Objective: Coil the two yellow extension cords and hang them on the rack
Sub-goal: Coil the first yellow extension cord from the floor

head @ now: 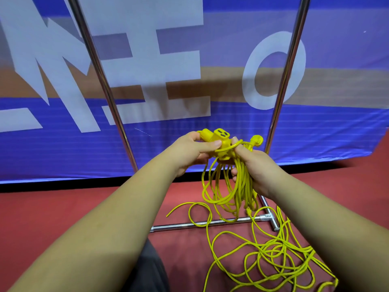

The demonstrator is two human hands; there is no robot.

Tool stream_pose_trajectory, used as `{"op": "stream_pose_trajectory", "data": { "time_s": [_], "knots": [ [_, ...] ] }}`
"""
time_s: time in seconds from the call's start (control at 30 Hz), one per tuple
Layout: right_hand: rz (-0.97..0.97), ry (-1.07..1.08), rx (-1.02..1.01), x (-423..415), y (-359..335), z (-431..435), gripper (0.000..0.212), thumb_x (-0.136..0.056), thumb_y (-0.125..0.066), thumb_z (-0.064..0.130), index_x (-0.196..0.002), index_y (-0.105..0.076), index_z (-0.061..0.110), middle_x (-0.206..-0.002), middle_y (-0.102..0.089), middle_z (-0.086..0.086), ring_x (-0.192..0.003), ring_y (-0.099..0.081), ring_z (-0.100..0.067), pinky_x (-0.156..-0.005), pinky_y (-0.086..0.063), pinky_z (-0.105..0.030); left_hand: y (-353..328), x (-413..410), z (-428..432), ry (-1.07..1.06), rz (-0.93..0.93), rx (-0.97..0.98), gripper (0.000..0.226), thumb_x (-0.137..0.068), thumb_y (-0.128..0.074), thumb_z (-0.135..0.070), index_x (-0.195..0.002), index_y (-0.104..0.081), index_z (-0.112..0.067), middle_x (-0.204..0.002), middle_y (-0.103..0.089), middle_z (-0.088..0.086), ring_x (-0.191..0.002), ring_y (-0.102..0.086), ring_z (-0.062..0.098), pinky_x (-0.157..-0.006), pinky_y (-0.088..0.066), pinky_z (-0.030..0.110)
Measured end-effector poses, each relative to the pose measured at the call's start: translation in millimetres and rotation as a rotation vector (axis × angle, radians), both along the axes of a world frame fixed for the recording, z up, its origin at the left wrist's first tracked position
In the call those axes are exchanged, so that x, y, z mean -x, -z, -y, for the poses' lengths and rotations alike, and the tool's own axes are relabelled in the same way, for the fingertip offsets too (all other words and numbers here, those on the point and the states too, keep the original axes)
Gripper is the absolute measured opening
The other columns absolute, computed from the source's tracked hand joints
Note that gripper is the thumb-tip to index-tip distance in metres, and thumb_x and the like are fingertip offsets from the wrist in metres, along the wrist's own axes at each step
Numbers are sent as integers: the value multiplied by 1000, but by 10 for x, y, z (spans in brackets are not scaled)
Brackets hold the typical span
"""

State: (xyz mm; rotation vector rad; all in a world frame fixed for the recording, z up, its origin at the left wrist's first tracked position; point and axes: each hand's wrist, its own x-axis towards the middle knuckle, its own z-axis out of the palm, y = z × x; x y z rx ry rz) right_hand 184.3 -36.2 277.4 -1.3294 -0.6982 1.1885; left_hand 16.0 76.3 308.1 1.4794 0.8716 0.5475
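Up close, the left hand was clenched on the yellow socket block, thumb pressed flat along its near face, the outlet slots facing up and away. The right hand was clenched around a gathered coil of yellow cord, fingers wrapped over the bundled strands, one strand looped across the index fingertip. A yellow plug stuck out just past the right knuckles, toward 1 o'clock from the socket block. The coil's loops hung from the right fist toward 6 o'clock, their lowest turns reaching the rack's base bar.

Further out, a second yellow cord lay loose and tangled on the red floor, at about 5 o'clock from the hands, some strands crossing the base bar near its T-joint. Two chrome rack uprights rose at 11 and 1 o'clock. Behind them hung a blue banner with large white letters and a tan band, its lower edge meeting the floor.
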Motion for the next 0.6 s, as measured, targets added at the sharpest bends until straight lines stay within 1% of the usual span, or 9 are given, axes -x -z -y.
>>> {"op": "stream_pose_trajectory", "data": {
  "time_s": [0.07, 0.17, 0.23, 0.3, 0.33, 0.37, 0.43, 0.5, 0.6],
  "knots": [
    [-49, -7, 8, 11, -7, 2, 49, -102, -65, 51, -118, -75, 6, -99, -81, -12, -54, -56, -15, -55, -53, -31, 11, -31, -12, -40, -24, -78, 31, -85, -85, -23, -108, -65, -18, -103, -80, 0, -94, -78, 15, -82, -51, 33],
    [-157, -9, 38, -1, 10, -7, 32, -107, -57, 32, -118, -74, 6, -113, -80, -17, -52, -54, -15, -56, -50, -31, 67, -62, -63, -104, 27, -86, 30, -85, -85, -22, -107, -65, -20, -96, -79, -5, -87, -75, 12, -81, -49, 35],
    [-241, 1, 28, -15, -12, -3, 30, -107, -53, 29, -111, -72, 6, -113, -80, -16, -53, -52, -17, -58, -48, -32, 106, -83, -120, -82, 89, -83, 49, -85, -85, -24, -127, -61, -18, -108, -78, 0, -98, -75, 18, -83, -49, 38],
    [-312, 5, 13, -71, -13, -21, 42, -105, -52, 43, -103, -73, 7, -98, -79, -12, -55, -50, -18, -60, -45, -33, 116, -96, -145, -19, 127, -76, 83, -84, -83, -23, -154, -39, -26, -111, -73, 4, -95, -73, 16, -77, -49, 32],
    [-314, 1, 14, -104, 0, -34, 50, -102, -55, 54, -103, -74, 7, -85, -73, -10, -56, -50, -18, -60, -45, -33, 117, -101, -134, 11, 134, -68, 92, -85, -82, -20, -160, -29, -33, -110, -70, 4, -91, -70, 12, -73, -47, 28],
    [-289, 2, 21, -143, 34, -56, 57, -98, -60, 63, -105, -76, 9, -77, -66, -9, -56, -50, -18, -60, -45, -33, 122, -107, -121, 35, 135, -57, 90, -87, -81, -18, -160, -30, -35, -113, -69, 1, -92, -68, 10, -73, -46, 28],
    [-225, 26, 22, -189, 112, -88, 56, -89, -73, 67, -112, -77, 16, -75, -56, -8, -55, -51, -18, -59, -48, -33, 141, -122, -96, 81, 117, -51, 62, -91, -78, -19, -147, -54, -32, -124, -71, -4, -105, -67, 11, -82, -43, 32],
    [-249, 59, 2, -190, 157, -108, 39, -96, -73, 53, -107, -76, 16, -78, -62, -4, -54, -51, -15, -58, -48, -31, 185, -140, -77, 72, 141, -13, 38, -95, -75, -24, -131, -66, -25, -126, -72, -6, -107, -66, 13, -84, -39, 36],
    [-331, 119, 11, -176, 143, -118, 16, -102, -68, 23, -96, -76, 10, -83, -72, -5, -49, -52, -10, -53, -48, -28, 133, -206, -2, -68, 222, 106, 22, -99, -68, -35, -121, -66, -30, -107, -74, -15, -81, -68, 6, -71, -33, 34]
  ]
}}
